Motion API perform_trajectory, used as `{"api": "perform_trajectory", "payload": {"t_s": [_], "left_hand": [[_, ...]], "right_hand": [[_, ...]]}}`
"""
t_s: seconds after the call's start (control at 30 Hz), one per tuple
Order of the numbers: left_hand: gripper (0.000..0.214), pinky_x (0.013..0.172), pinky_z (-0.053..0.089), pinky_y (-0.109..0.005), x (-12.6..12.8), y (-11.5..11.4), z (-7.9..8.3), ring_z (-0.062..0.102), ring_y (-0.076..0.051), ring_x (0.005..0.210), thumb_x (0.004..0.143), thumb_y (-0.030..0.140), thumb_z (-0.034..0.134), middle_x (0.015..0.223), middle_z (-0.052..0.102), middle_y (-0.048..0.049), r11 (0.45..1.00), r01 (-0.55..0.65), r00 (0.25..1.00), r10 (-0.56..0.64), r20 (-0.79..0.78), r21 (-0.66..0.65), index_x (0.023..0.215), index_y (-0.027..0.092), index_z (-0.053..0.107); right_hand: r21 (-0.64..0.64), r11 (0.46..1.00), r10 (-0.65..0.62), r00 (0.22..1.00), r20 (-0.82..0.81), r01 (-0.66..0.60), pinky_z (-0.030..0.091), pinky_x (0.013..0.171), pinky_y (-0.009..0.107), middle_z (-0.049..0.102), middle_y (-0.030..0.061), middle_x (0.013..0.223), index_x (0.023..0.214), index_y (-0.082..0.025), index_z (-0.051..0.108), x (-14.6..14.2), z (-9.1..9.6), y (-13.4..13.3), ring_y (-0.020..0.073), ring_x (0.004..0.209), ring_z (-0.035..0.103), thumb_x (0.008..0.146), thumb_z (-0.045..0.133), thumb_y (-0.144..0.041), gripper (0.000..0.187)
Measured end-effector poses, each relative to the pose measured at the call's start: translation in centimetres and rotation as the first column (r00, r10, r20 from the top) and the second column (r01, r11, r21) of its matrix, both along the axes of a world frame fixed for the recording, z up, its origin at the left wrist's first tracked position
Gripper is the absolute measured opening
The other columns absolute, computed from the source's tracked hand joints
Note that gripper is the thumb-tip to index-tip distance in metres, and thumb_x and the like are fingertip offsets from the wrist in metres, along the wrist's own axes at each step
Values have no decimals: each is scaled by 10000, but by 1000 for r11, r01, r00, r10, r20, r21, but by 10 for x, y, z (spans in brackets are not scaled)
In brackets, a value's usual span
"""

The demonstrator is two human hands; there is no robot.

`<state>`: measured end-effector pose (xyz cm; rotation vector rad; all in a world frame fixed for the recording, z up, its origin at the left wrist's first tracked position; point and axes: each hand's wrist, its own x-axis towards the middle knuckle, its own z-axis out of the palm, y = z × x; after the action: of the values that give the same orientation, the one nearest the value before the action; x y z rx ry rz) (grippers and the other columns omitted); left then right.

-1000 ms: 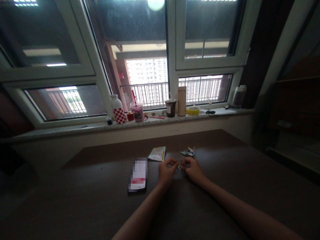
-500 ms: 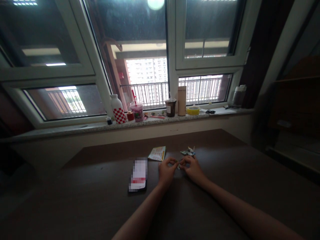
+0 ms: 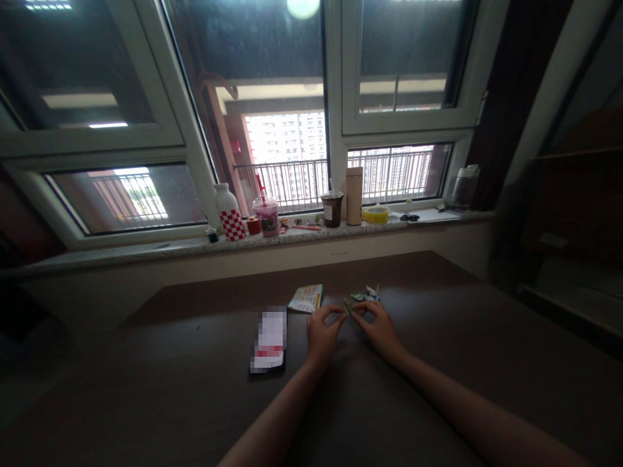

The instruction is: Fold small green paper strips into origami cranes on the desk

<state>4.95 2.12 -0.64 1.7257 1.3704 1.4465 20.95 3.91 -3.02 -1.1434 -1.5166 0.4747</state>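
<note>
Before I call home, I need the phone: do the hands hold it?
No, the phone lies on the table, left of both hands.

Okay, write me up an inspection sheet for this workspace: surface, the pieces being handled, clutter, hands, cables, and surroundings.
Surface: dark table, smooth-looking, with a faint sheen.
Pieces: small piece between the fingertips, too small to identify; folded pieces just beyond the right hand.
Clutter: phone, left of the left hand, its screen pixelated; printed paper beyond it.
Hands: bare, both pinching the small piece.
Cables: nothing seen.
Surroundings: windows ahead; sill bearing a checkered bottle, pink cup, dark cup, yellow tape and scissors.
</note>
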Motion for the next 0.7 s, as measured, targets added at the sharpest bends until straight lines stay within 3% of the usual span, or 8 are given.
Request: {"api": "perform_trajectory", "payload": {"t_s": [0.27,0.5,0.7], "left_hand": [[156,1042,411,-441,3,0,-2,647,-258,1088,741,264,701,956,778,-59,996,59,997,-55,62,-62,868,228,783],[160,1025,429,-438,0,2,-6,660,-254,1073,721,259,723,1023,767,-78,996,3,999,1,46,-90,865,243,790],[146,1026,424,-443,1,-1,-3,661,-253,1034,686,264,764,961,771,-70,1000,22,1000,-21,23,-12,825,224,786]], "right_hand": [[-26,995,99,995,-20,-100,445,937,441,719,67,895,831,-235,749,1,1,0,257,960,617,758,695,-427,212],[-80,991,103,994,-29,-105,415,1012,473,736,94,1014,835,-247,773,2,-3,2,279,1082,616,766,680,-468,249],[-97,990,100,993,-57,-105,422,1013,475,730,105,1024,826,-240,779,3,-2,2,284,1085,619,738,705,-478,264]]}}
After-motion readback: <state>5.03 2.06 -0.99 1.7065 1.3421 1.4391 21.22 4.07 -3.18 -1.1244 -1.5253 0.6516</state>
